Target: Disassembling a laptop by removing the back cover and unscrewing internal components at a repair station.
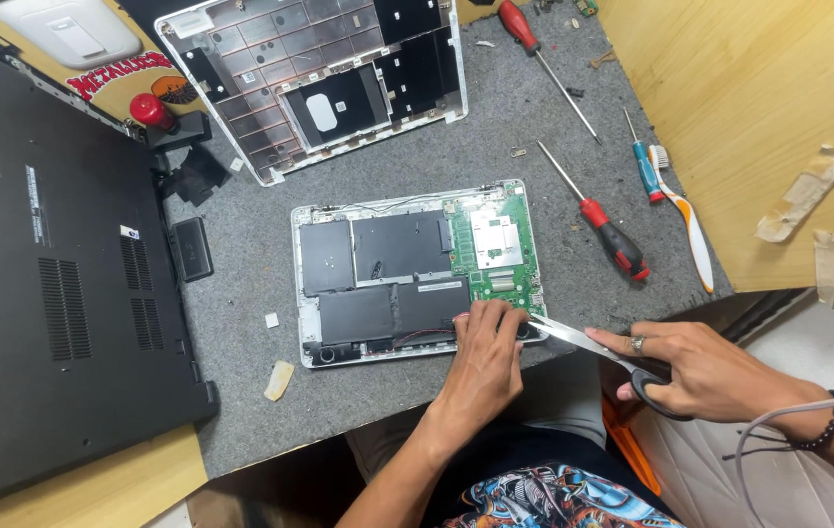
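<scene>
I had the left hand (pixel 483 350) pressed flat on the opened laptop (pixel 417 269) near the mat's front edge, while the right hand (pixel 701 370) gripped scissors (pixel 593 344); the cut there would need careful blade aiming.

A grey felt mat (pixel 417 401) covers the middle of a light wooden workbench (pixel 104 494), whose bare surface shows at the mat's lower left corner. To the right of the mat stands a pale plywood panel (pixel 740 98), its grain running lengthwise, with two torn strips of beige masking tape (pixel 800 196) stuck near its lower right edge. Below the panel a dark gap gives way to a white surface (pixel 833 337). Above the mat's upper left corner lies a yellow sheet (pixel 133 93). Even, soft light falls across the bench, casting only faint shadows.
</scene>
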